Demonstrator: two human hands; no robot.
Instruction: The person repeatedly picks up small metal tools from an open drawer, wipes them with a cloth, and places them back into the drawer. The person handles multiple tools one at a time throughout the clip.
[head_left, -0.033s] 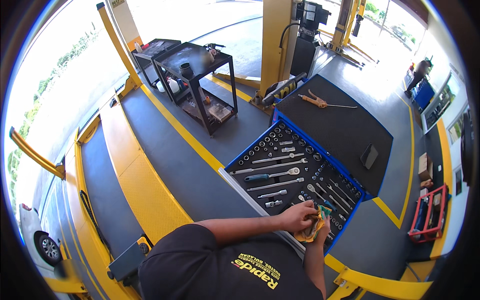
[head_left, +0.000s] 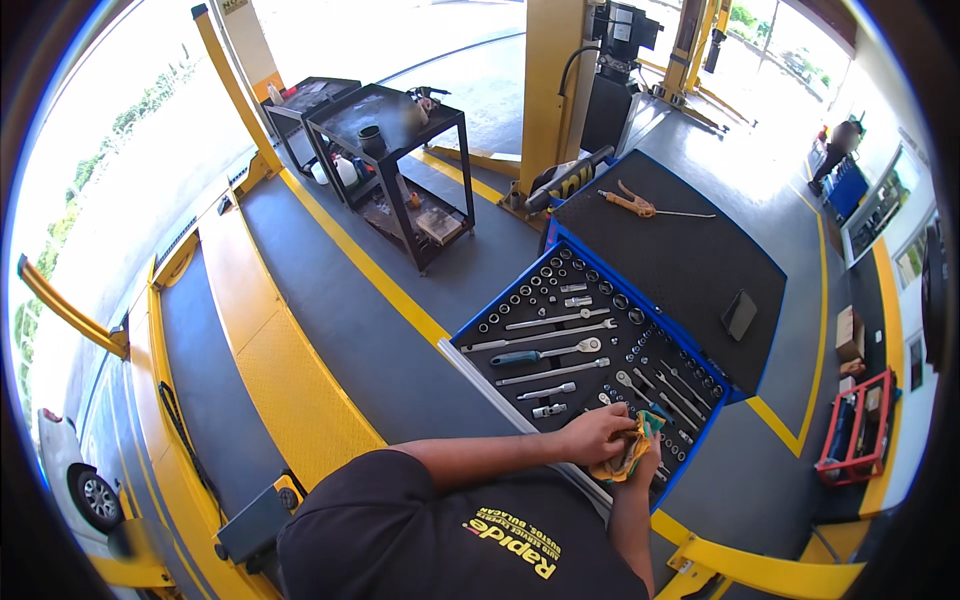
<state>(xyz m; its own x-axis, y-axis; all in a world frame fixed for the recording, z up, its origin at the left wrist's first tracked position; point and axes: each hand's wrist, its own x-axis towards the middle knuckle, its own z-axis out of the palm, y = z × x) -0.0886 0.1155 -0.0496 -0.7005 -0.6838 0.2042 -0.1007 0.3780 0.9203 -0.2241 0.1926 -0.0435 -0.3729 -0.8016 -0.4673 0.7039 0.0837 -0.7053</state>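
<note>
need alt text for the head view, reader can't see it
A person's left hand and right hand hold a crumpled yellow and green cloth over an open drawer of sockets and ratchets. Beyond it, an orange air blow gun lies on a black cabinet top; a yellow ramp is at left.

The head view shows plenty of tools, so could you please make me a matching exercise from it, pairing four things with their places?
Things:
1. Crumpled cloth
2. Orange air blow gun
3. Large blue-handled ratchet
4. Black cup

Places:
A. Lying in the open tool drawer
B. Standing on the top shelf of a dark cart
C. Held between the left hand and right hand
D. Lying on the black cabinet top

Right pairs: 1-C, 2-D, 3-A, 4-B.
</note>
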